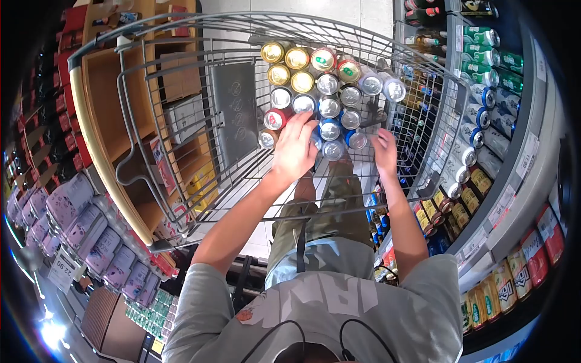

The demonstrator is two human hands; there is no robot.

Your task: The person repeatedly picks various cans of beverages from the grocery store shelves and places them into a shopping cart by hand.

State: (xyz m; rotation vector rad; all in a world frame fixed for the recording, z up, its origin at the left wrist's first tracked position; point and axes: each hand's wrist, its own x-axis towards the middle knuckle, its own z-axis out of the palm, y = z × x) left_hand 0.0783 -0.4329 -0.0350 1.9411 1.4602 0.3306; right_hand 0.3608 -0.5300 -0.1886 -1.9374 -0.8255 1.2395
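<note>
Several drink cans stand upright in rows in a wire shopping cart (200, 213), their lids facing up. My left hand (295, 148) lies over the near left part of the group, fingers stretched across the lids, touching near a silver-topped can (304, 103) and close to a red can (275, 119). Part of a blue can beside this hand is hidden. At the right side of the group, my right hand (385, 151) hovers with loosely bent fingers apart, near a silver-lidded can (357, 141). Nothing shows in its grasp. Gold-topped cans (297, 58) stand at the far left.
A shelf on the right holds green cans (482, 55), white-and-blue cans (472, 134) and gold cans (503, 284). A wooden shelf unit (109, 91) stands left of the cart. Purple-white packs (88, 227) are stacked at the lower left. A dark panel (235, 112) is fixed in the cart.
</note>
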